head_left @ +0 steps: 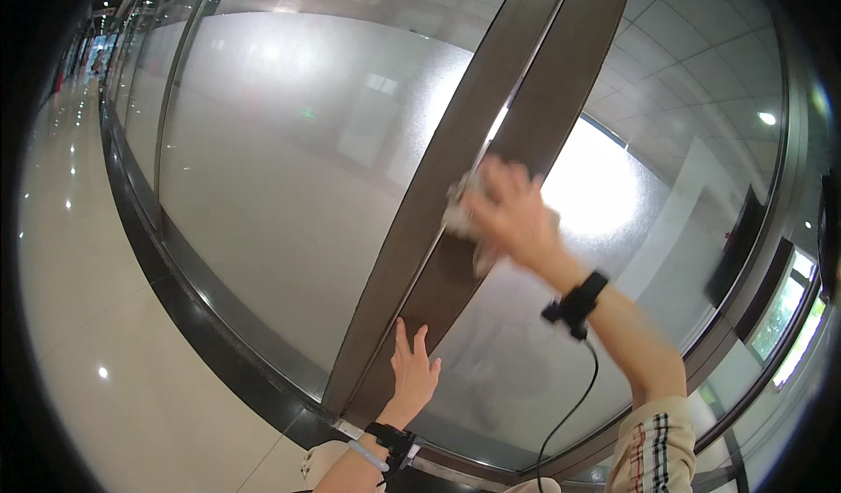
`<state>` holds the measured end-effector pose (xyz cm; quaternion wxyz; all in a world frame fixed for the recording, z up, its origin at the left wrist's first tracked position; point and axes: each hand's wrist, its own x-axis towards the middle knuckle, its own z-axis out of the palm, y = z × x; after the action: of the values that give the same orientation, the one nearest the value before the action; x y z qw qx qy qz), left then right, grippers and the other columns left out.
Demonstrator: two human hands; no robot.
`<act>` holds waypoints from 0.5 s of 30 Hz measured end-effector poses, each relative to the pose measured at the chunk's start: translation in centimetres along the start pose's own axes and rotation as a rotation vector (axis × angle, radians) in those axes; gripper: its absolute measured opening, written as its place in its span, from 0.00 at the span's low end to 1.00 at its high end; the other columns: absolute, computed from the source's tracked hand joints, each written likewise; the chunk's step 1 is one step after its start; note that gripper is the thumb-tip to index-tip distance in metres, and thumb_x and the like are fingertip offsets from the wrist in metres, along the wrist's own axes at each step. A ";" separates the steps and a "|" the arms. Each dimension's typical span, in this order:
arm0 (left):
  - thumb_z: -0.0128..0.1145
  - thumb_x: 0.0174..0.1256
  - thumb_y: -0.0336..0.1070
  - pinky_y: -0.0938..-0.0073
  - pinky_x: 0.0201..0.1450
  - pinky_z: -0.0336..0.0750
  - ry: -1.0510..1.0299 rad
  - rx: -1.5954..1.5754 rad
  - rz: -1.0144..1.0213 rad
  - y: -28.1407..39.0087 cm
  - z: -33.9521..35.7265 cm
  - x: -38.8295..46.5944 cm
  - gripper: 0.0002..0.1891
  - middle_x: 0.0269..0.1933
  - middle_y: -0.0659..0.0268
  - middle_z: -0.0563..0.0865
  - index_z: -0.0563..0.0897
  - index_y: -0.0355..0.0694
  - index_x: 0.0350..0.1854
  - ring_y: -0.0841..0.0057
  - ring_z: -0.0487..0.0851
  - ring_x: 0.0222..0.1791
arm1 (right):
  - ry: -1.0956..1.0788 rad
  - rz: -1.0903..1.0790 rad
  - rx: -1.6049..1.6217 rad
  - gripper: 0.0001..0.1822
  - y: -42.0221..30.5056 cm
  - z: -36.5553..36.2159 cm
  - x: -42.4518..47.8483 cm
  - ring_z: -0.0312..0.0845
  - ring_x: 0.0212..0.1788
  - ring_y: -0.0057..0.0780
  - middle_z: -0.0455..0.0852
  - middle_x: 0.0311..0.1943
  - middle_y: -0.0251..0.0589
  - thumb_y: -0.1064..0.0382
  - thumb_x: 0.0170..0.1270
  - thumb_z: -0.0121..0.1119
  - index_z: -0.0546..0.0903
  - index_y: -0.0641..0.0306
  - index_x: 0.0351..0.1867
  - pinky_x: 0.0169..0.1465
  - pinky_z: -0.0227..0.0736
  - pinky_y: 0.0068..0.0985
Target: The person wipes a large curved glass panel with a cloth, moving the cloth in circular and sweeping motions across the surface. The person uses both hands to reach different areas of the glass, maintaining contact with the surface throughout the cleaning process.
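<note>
My right hand (pixel 516 213), blurred, presses a pale crumpled cloth (pixel 460 213) against the brown door frame (pixel 552 92), across the narrow gap between its two upright parts. Part of the cloth hangs below the palm. Lower down, my left hand (pixel 415 368) has its fingers spread and its fingertips on the brown frame near the same gap; it holds nothing. Black straps with small devices are on both wrists, and a black cable (pixel 588 394) runs down from the right one.
A frosted glass panel (pixel 282 164) fills the left side, and another glass panel (pixel 506 355) lies right of the frame. A dark sill (pixel 197 315) borders the glossy tiled floor (pixel 105 296). Windows (pixel 782 315) are at the far right.
</note>
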<state>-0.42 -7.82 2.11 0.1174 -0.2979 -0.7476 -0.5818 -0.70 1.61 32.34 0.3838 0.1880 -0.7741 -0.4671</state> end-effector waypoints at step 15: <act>0.65 0.58 0.27 0.42 0.70 0.58 0.102 -0.027 0.054 0.5 1.1 0.1 0.37 0.77 0.40 0.46 0.61 0.39 0.70 0.37 0.52 0.75 | -0.056 0.050 -0.071 0.43 -0.6 -0.7 -0.3 0.66 0.61 0.44 0.63 0.70 0.47 0.51 0.50 0.73 0.67 0.50 0.69 0.53 0.68 0.47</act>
<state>0.01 -6.68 2.26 0.1671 -0.2895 -0.7243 -0.6030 -0.02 1.08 31.93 0.3799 0.1415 -0.7719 -0.4897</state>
